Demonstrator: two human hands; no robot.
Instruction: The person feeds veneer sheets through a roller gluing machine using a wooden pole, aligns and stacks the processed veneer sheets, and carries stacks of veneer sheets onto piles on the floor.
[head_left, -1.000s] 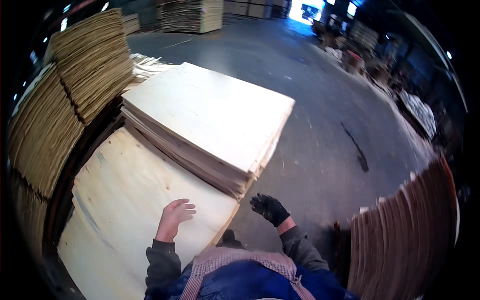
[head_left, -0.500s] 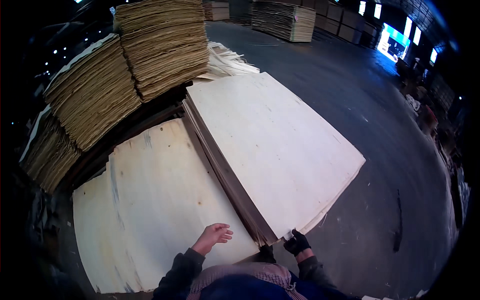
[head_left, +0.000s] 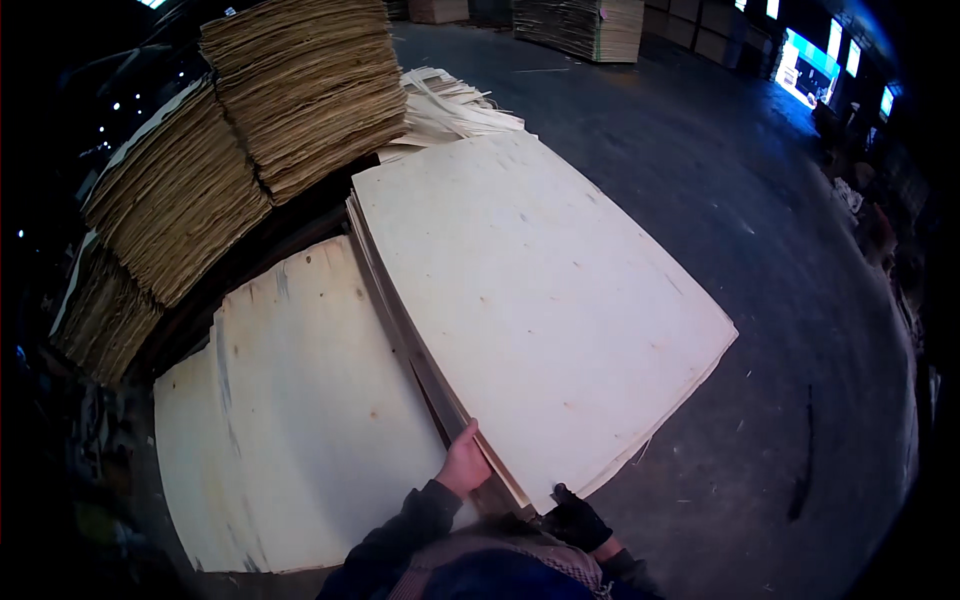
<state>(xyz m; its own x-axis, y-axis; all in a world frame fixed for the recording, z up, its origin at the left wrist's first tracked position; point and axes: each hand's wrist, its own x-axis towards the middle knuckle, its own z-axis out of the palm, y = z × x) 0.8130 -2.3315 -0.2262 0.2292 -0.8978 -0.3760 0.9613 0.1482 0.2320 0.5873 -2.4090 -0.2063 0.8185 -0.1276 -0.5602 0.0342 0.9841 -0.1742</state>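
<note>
A broad pale veneer sheet (head_left: 540, 310) lies on top of the right-hand stack, its near corner toward me. My left hand (head_left: 465, 462), bare, has its thumb on the sheet's left edge and its fingers partly hidden beside the stack; it looks closed on that edge. At the near corner, my right hand (head_left: 577, 518) in a black glove pinches the sheet, thumb on top and the other fingers mostly hidden. Left of a dark gap lies another pile topped by a yellowish veneer sheet (head_left: 300, 410) with knots and grey streaks, one side uneven.
Tall stacks of brown veneer (head_left: 310, 100) stand at the back left. Loose pale strips (head_left: 455, 105) lie in a heap behind the right-hand stack. Grey concrete floor (head_left: 690, 190) runs along the right. Another veneer stack (head_left: 580, 28) stands far off, and a bright doorway (head_left: 806, 68) is at the far right.
My left hand has moved right, from above the left pile to the right-hand sheet's left edge. My right hand has shifted slightly left and nearer with the corner. The view has turned a little.
</note>
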